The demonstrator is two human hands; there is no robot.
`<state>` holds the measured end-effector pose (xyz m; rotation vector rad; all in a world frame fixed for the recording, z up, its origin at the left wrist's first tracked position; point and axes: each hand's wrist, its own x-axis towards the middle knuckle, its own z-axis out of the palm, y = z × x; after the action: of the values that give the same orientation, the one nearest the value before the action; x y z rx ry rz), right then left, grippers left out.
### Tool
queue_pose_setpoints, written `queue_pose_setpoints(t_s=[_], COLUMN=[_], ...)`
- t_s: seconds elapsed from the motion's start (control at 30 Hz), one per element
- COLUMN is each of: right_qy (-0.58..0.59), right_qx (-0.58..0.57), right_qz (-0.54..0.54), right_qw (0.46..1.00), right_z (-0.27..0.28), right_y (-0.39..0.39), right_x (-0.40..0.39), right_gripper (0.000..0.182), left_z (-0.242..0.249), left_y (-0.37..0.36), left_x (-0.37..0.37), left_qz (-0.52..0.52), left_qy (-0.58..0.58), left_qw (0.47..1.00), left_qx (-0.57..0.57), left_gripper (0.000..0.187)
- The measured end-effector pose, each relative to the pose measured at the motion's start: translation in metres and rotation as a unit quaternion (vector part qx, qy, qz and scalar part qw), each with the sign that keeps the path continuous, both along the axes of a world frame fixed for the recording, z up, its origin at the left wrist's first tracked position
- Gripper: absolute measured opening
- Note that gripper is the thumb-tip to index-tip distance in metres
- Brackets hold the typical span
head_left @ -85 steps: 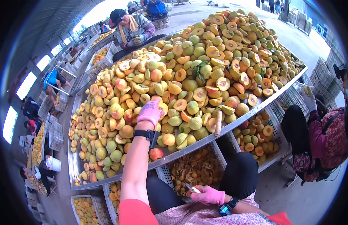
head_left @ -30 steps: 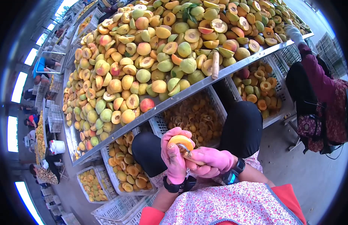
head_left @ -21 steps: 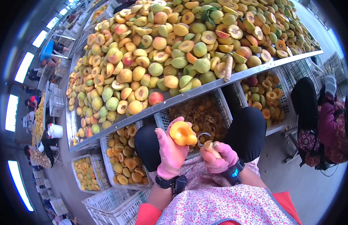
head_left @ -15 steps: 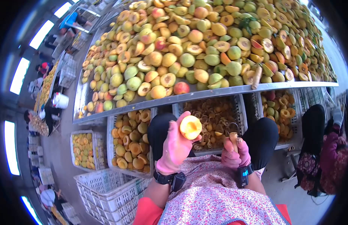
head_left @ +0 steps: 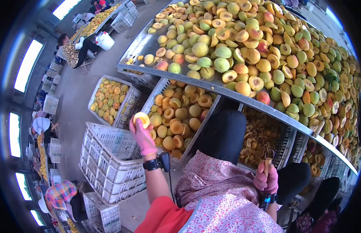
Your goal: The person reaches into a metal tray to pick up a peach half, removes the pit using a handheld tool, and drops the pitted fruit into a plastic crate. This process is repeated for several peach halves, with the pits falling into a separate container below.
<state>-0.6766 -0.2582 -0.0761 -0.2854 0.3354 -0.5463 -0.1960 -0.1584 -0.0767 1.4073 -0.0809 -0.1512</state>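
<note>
My left hand (head_left: pixel 143 139) is raised at the left edge of a white crate (head_left: pixel 155 93) full of pitted peach halves. Its fingers and thumb grip one yellow peach half (head_left: pixel 142 119), hollow side showing. Above my right thigh, my right hand (head_left: pixel 265 179) is closed around the wooden handle of a pitting tool (head_left: pixel 268 165) with a small metal loop on top. Both hands wear pink gloves. Whole and cut peaches (head_left: pixel 242 46) are heaped on the metal table (head_left: pixel 211 87) in front of me.
Under the table, another crate (head_left: pixel 286 146) holds brownish scraps. A smaller crate of peaches (head_left: pixel 129 92) and stacked white crates (head_left: pixel 114 171) stand at left. Beyond are a white bucket (head_left: pixel 104 41), a seated person (head_left: pixel 87 48) and one in plaid (head_left: pixel 62 194). A neighbour's leg (head_left: pixel 320 200) is at right.
My view has swung left. My left hand has carried the peach half from above my lap leftward to the crate of halves. The right hand still grips the pitting tool near my right knee.
</note>
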Motion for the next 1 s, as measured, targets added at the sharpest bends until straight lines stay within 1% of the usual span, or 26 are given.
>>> queue_pose_setpoints(t_s=[0.07, 0.1, 0.17, 0.2, 0.23, 0.27, 0.33, 0.37, 0.4, 0.43, 0.47, 0.5, 0.53, 0.57, 0.6, 0.63, 0.67, 0.7, 0.73, 0.8, 0.83, 0.87, 0.9, 0.93, 0.97, 1.0], right_qy=[0.004, 0.021, 0.06, 0.066, 0.085, 0.104, 0.126, 0.132, 0.137, 0.126, 0.129, 0.132, 0.137, 0.14, 0.139, 0.144, 0.147, 0.142, 0.135, 0.132, 0.125, 0.118, 0.116, 0.107, 0.098, 0.09], right_qx=[0.006, 0.005, 0.003, 0.001, -0.001, -0.003, -0.009, -0.013, -0.018, -0.008, -0.008, -0.004, -0.002, 0.014, 0.009, 0.024, 0.035, 0.026, 0.019, 0.018, 0.012, 0.007, 0.005, 0.0, 0.003, 0.006], right_qz=[0.008, 0.003, -0.005, -0.005, -0.004, -0.001, 0.001, 0.003, 0.005, 0.014, 0.008, 0.008, 0.003, 0.0, 0.003, 0.018, 0.032, 0.034, 0.039, 0.045, 0.038, 0.032, 0.027, 0.016, 0.009, 0.002], right_qw=[1.0, 1.0, 0.998, 0.998, 0.996, 0.995, 0.992, 0.991, 0.99, 0.992, 0.992, 0.991, 0.991, 0.99, 0.99, 0.989, 0.988, 0.989, 0.99, 0.99, 0.991, 0.992, 0.993, 0.994, 0.995, 0.996], right_z=[0.001, 0.002, 0.004, 0.005, 0.006, 0.007, 0.01, 0.011, 0.012, 0.009, 0.007, 0.007, 0.008, 0.008, 0.008, 0.006, 0.005, 0.007, 0.007, 0.008, 0.007, 0.006, 0.009, 0.006, 0.003, 0.0], right_y=[-0.002, -0.002, 0.0, 0.001, 0.002, 0.003, 0.006, 0.007, 0.006, 0.005, 0.004, 0.006, 0.007, 0.008, 0.007, 0.007, 0.004, 0.003, 0.004, 0.003, 0.005, 0.004, 0.003, 0.002, 0.002, 0.0], right_x=[0.002, 0.004, 0.006, 0.007, 0.008, 0.009, 0.011, 0.013, 0.013, 0.012, 0.012, 0.013, 0.011, 0.011, 0.012, 0.011, 0.009, 0.009, 0.008, 0.006, 0.005, 0.003, 0.001, -0.002, -0.006, -0.008], right_gripper=[0.041, 0.041, 0.041, 0.041, 0.041, 0.041, 0.041, 0.041, 0.042, 0.042, 0.042, 0.041, 0.041, 0.041, 0.041, 0.041, 0.041, 0.04, 0.04, 0.039, 0.039, 0.04, 0.039, 0.039, 0.038, 0.038], left_z=[-0.005, -0.007, -0.013, -0.024, -0.037, -0.04, -0.072, -0.114, -0.099, -0.103, -0.095, -0.087, -0.078, -0.072, -0.08, -0.107, -0.119, -0.14, -0.144, -0.132, -0.124, -0.116, -0.1, -0.08, -0.035, 0.019], left_y=[-0.004, -0.011, -0.029, -0.043, -0.054, -0.066, -0.076, -0.074, -0.074, -0.073, -0.076, -0.078, -0.079, -0.08, -0.079, -0.078, -0.08, -0.077, -0.08, -0.09, -0.094, -0.102, -0.113, -0.116, -0.125, -0.138], left_x=[0.031, 0.04, 0.055, 0.068, 0.076, 0.077, 0.097, 0.12, 0.106, 0.108, 0.104, 0.098, 0.092, 0.088, 0.099, 0.112, 0.117, 0.12, 0.124, 0.125, 0.129, 0.134, 0.138, 0.145, 0.121, 0.08], left_qz=[0.006, 0.004, -0.068, -0.088, -0.116, -0.143, -0.227, -0.21, -0.231, -0.201, -0.173, -0.124, -0.109, -0.122, -0.204, -0.262, -0.315, -0.298, -0.301, -0.324, -0.325, -0.362, -0.389, -0.394, -0.337, -0.28], left_qy=[-0.056, -0.053, -0.012, -0.032, -0.026, -0.019, 0.012, -0.182, -0.165, -0.229, -0.293, -0.309, -0.342, -0.346, -0.353, -0.311, -0.261, -0.318, -0.237, -0.264, -0.276, -0.291, -0.302, -0.338, -0.34, -0.339], left_qw=[0.998, 0.998, 0.994, 0.99, 0.979, 0.964, 0.914, 0.804, 0.738, 0.741, 0.74, 0.724, 0.743, 0.755, 0.75, 0.752, 0.746, 0.72, 0.734, 0.691, 0.69, 0.583, 0.464, 0.436, 0.499, 0.56], left_qx=[0.035, 0.032, 0.085, 0.105, 0.165, 0.225, 0.337, 0.526, 0.613, 0.598, 0.58, 0.604, 0.565, 0.544, 0.52, 0.518, 0.525, 0.54, 0.561, 0.589, 0.585, 0.666, 0.736, 0.735, 0.722, 0.703], left_gripper=[0.042, 0.042, 0.04, 0.041, 0.04, 0.039, 0.042, 0.05, 0.056, 0.052, 0.048, 0.038, 0.031, 0.028, 0.027, 0.027, 0.028, 0.027, 0.026, 0.033, 0.033, 0.036, 0.039, 0.043, 0.04, 0.037])
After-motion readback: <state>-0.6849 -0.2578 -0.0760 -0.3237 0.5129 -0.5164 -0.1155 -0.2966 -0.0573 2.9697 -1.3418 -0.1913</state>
